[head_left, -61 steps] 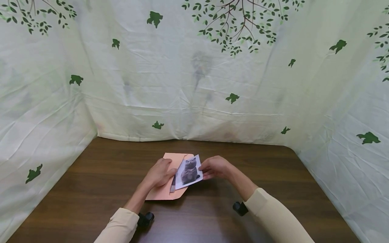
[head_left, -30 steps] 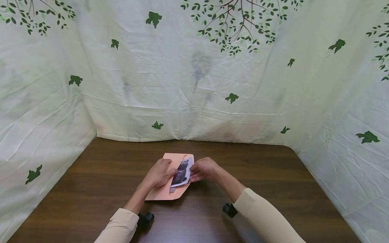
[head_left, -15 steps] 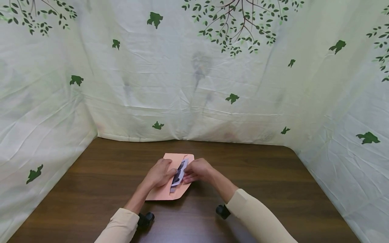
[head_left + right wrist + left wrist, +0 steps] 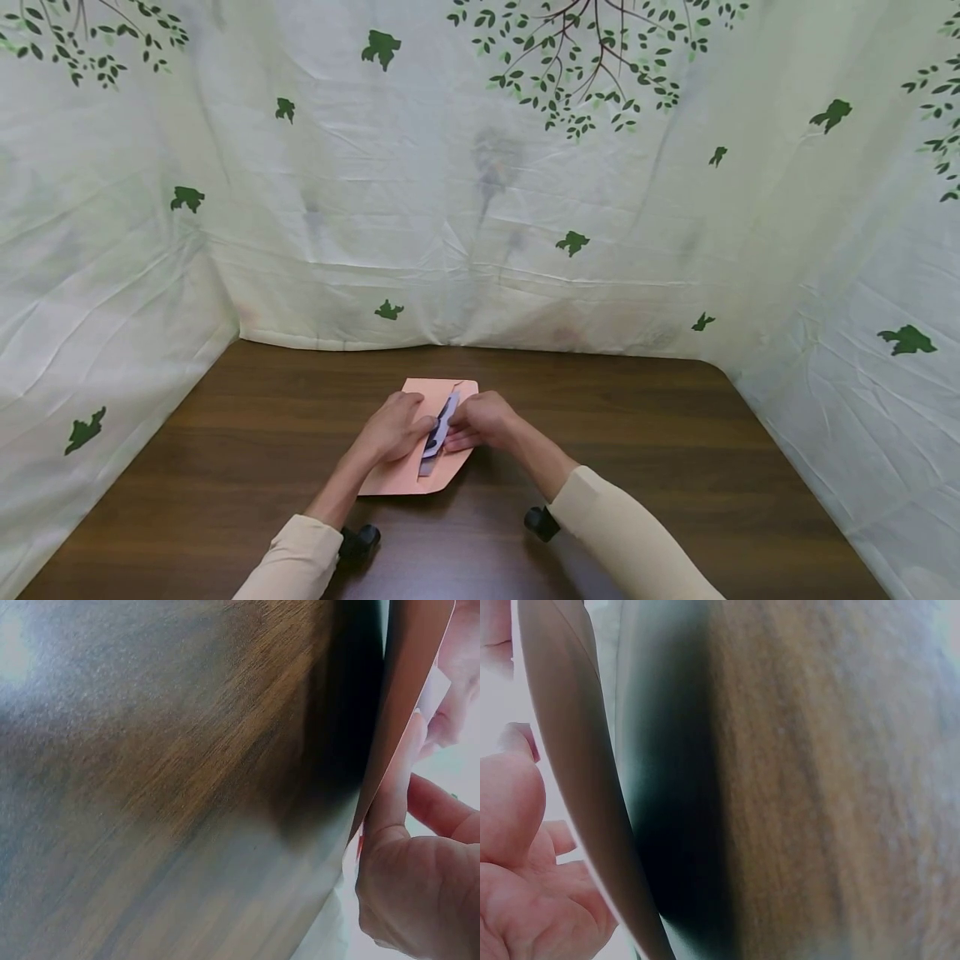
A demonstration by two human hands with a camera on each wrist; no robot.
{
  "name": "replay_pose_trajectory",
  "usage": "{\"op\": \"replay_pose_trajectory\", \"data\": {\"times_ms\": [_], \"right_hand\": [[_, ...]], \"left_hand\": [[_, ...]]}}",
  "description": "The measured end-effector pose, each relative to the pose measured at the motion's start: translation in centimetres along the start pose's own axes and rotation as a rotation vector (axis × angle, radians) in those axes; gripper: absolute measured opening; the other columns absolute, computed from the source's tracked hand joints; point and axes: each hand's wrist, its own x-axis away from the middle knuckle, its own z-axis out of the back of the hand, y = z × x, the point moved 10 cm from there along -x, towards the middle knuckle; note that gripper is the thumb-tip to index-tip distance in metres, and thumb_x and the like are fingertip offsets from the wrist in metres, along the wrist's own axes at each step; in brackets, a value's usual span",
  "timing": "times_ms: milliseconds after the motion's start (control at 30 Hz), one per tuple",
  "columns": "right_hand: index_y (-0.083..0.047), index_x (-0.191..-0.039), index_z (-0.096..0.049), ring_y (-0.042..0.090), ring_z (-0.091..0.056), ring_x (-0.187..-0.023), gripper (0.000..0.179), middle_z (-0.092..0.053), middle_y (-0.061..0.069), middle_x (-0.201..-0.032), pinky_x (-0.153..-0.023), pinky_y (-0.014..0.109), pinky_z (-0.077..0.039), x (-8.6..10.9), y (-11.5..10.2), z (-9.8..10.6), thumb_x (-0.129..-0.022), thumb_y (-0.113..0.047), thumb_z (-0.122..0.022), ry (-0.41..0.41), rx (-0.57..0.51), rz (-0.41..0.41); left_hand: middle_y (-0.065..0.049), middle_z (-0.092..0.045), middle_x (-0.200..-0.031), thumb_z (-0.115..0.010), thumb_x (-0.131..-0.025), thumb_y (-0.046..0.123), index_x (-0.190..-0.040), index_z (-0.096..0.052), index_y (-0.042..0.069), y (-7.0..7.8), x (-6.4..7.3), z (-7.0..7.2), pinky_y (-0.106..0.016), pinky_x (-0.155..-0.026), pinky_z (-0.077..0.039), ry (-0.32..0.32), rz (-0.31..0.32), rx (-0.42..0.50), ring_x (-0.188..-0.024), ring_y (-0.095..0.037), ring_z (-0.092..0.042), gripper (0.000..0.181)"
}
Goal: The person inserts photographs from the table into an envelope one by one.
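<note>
A peach-pink envelope (image 4: 392, 482) is in my left hand (image 4: 390, 429), whose thumb lies over its front near the slit. My right hand (image 4: 483, 421) pinches the outer edge of a photo print (image 4: 442, 427) of a grey cat. Most of the print is inside the envelope, so only a narrow strip shows. Below it, a greyish strip (image 4: 427, 468) of another piece peeks from the same opening. The left wrist view catches the envelope (image 4: 585, 765) edge-on, raised off the table; a white corner of the print (image 4: 433, 690) shows beside fingers in the right wrist view.
A brown wood-grain table (image 4: 262, 425) lies under both hands. White cloth (image 4: 525, 292) printed with leaves and branches hangs behind it and along both sides. Black wrist cameras (image 4: 360, 543) sit below the cream sleeves (image 4: 292, 554).
My right hand has moved left, pushing the cat print from mostly outside the envelope to mostly inside. My left hand and the envelope have stayed in place.
</note>
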Motion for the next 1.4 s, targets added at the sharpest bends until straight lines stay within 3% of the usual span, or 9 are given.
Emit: {"op": "replay_pose_trajectory", "data": {"times_ms": [233,833,1400], "right_hand": [[0.01,-0.088,-0.064,0.018,-0.069,-0.059,0.01,-0.067,0.015,-0.074,-0.063,0.031,-0.061,-0.16,0.05,-0.46,-0.092,0.006,-0.056,0.003,-0.017,0.011],[0.01,-0.098,-0.06,0.017,-0.068,-0.057,0.008,-0.066,0.015,-0.074,-0.061,0.03,-0.061,-0.59,0.19,-0.83,-0.092,0.008,-0.054,0.018,-0.032,0.012],[0.012,-0.097,-0.058,0.016,-0.067,-0.054,0.009,-0.063,0.015,-0.071,-0.06,0.03,-0.06,-0.76,0.25,-0.75,-0.09,0.011,-0.053,0.043,-0.033,0.036]], "left_hand": [[-0.029,-0.052,-0.142,-0.058,-0.097,0.024,-0.138,-0.052,-0.009,-0.19,-0.03,-0.1,-0.055,-0.112,-0.038,-0.004,0.011,0.008,-0.138,-0.042,-0.045,0.054],[-0.03,-0.052,-0.141,-0.059,-0.096,0.022,-0.137,-0.053,-0.009,-0.13,-0.02,0.03,-0.056,-0.111,-0.039,0.007,-0.003,0.031,-0.136,-0.043,-0.046,0.053],[-0.031,-0.051,-0.142,-0.058,-0.097,0.022,-0.138,-0.052,-0.01,-0.19,0.04,-0.07,-0.055,-0.112,-0.037,0.006,-0.004,0.047,-0.137,-0.044,-0.045,0.052]]}}
